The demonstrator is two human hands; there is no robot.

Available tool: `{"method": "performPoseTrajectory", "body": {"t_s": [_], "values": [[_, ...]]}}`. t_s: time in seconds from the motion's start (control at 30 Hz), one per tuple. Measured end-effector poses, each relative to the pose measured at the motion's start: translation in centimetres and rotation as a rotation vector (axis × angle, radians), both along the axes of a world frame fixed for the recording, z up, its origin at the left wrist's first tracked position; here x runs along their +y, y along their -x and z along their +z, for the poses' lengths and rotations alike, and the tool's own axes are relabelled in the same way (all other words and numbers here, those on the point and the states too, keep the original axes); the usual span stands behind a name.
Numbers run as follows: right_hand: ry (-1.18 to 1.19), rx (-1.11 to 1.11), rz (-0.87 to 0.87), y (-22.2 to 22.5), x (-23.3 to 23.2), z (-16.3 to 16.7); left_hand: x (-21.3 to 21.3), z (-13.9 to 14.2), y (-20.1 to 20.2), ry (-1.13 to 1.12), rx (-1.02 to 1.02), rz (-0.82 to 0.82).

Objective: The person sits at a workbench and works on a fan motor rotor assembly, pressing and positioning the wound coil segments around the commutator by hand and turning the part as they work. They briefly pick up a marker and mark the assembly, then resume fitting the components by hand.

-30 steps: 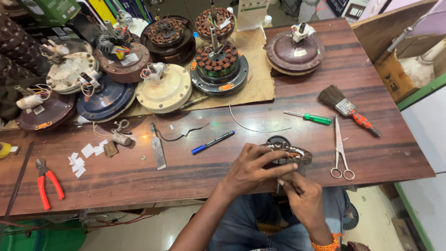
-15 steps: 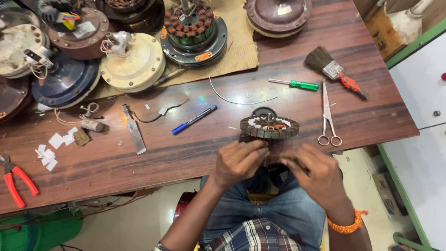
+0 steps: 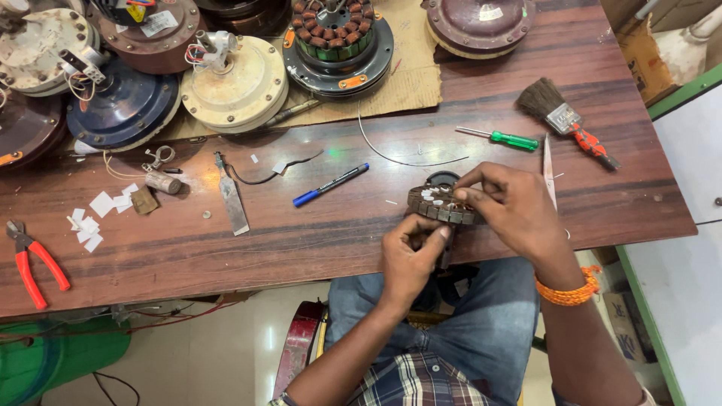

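Gripping a stator core (image 3: 442, 204), both hands sit between marker (image 3: 331, 184) and scissors (image 3: 549, 174).

One head-worn view looks steeply down, close over the wooden workbench (image 3: 316, 248) edge and the person's lap

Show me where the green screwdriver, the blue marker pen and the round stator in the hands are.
green screwdriver (image 3: 513, 140), head view, on its green handle.
blue marker pen (image 3: 331, 185), head view, on the middle of its dark barrel.
stator (image 3: 436, 209), head view, on its slotted outer rim, left of the right hand's fingers.
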State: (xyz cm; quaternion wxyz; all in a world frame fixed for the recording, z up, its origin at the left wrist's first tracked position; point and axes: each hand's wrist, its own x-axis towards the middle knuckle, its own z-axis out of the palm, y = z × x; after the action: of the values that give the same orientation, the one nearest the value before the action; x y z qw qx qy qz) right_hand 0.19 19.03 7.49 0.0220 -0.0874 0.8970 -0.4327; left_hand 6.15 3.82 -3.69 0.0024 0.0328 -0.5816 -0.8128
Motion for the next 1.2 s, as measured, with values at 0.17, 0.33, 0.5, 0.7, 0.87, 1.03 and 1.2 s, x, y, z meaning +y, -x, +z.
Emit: {"method": "performPoseTrajectory", "body": {"t_s": [0.17, 0.33, 0.5, 0.7, 0.87, 1.03, 1.2], "values": [[-0.025, 0.022, -0.025, 0.5, 1.1, -0.7, 1.1, 0.1, -0.6, 0.149, 0.08, 0.06], [-0.044, 0.017, -0.096, 2.0, 1.7, -2.4, 1.6, 0.3, 0.3, 0.044, -0.084, 0.144], [-0.048, 0.06, -0.152, 2.3, 3.1, -3.9, 1.3, 1.2, 0.1, 0.314, 0.069, 0.232], [0.177, -0.223, -0.343, 0.6, 5.3, -3.0, -1.2, 4.0, -0.1, 0.977, 0.867, 0.387], [0.18, -0.23, -0.228, -2.6, 6.4, -0.4, -3.7, 5.6, 3.4, 1.017, 0.968, 0.0], [0.064, -0.169, -0.121, -5.3, 4.8, 0.1, -4.0, 5.6, 4.1, 0.951, 0.956, -0.044], [-0.119, -0.081, -0.074, -7.6, 2.3, -2.1, -4.2, 4.6, 4.0, 0.936, 0.939, -0.039]]}}
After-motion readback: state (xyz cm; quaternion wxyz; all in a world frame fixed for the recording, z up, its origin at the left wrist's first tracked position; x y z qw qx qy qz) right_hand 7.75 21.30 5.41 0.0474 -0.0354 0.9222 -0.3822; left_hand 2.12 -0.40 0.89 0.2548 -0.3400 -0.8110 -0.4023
